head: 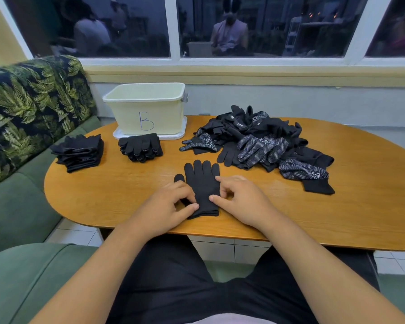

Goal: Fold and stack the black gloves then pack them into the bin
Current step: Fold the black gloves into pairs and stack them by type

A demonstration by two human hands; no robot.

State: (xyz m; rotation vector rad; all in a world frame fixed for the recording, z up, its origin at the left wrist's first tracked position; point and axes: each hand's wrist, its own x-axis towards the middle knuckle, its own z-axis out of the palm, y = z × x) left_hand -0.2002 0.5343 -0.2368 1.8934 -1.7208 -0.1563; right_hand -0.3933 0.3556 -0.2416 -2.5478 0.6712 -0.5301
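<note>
A black glove [202, 183] lies flat on the wooden table [117, 195], fingers pointing away from me. My left hand [171, 206] pinches its cuff at the left edge. My right hand [239, 197] pinches the cuff's right edge with thumb and fingertips. A loose heap of black gloves [262, 141], some with white dots, lies at the right. Two neat stacks of folded gloves sit at the left [80, 153] and the middle [140, 147]. The cream bin [147, 108] marked "B" stands behind the middle stack; its inside is hidden.
The bin rests on a white lid [180, 134]. A green sofa with a leaf-print back [28, 108] runs along the left. A window sill and wall lie behind the table. My lap is below the near table edge.
</note>
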